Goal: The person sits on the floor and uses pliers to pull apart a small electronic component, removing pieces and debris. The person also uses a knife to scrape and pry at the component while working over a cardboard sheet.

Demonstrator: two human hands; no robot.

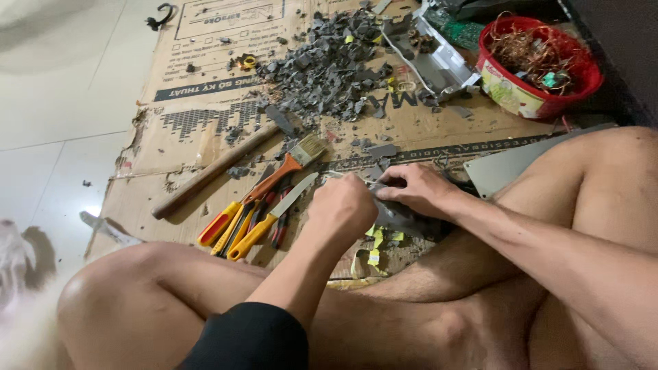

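Grey part (404, 218) pinned to cardboard (199, 96) by the flat right hand (418, 188). Left hand (344, 205), fisted against it; contents hidden. Screwdrivers (250, 223) lie within reach.

One hammer (212, 170), one paintbrush (291, 163) and one red bowl (528, 96) at two o'clock, one grey rubble heap (322, 65) at twelve, two hands.

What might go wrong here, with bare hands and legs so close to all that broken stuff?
The left hand and right hand press a dark gray part unprotected; an edge might cut them. The gray fragments on the cardboard could prick bare legs. The screwdrivers lie close enough to lean on.
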